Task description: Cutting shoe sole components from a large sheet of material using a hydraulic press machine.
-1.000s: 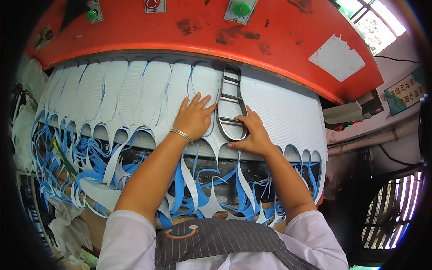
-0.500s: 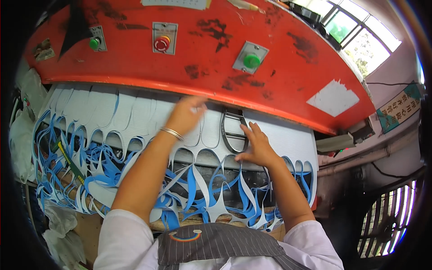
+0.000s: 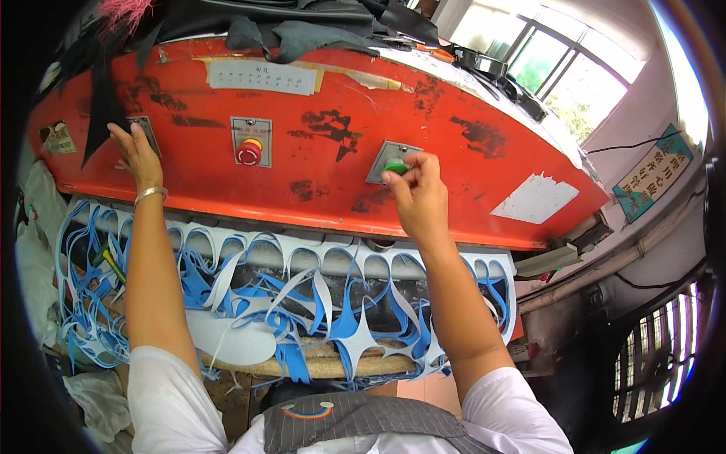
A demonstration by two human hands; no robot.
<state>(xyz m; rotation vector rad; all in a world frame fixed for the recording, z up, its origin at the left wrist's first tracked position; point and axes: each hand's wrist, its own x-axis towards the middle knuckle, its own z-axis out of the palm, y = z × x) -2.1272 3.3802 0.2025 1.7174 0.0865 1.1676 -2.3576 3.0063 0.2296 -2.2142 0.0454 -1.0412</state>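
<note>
My left hand [image 3: 138,157] rests against the button plate [image 3: 145,130] on the left of the red machine front, its fingers spread and covering the button there. With curled fingers, my right hand [image 3: 422,195] is on the green push button [image 3: 395,166] at the right. Below lies a white-and-blue sheet [image 3: 493,261] with rows of rounded cut-outs, its front edge hanging in strips. Only the rim of a dark metal cutting die [image 3: 379,244] shows under the machine's lower edge; the rest is hidden.
Between my hands sits a red stop button [image 3: 249,152] on the red machine front [image 3: 325,181]. Dark leather-like scraps [image 3: 318,38] lie on top. A loose white oval piece [image 3: 231,338] rests near me. Plastic bags [image 3: 98,405] are at the left, a window [image 3: 556,64] at the upper right.
Both hands have left the sheet and the cutting die and moved up to the buttons, the left hand also leftward. The die now shows only its rim. The view has tilted up.
</note>
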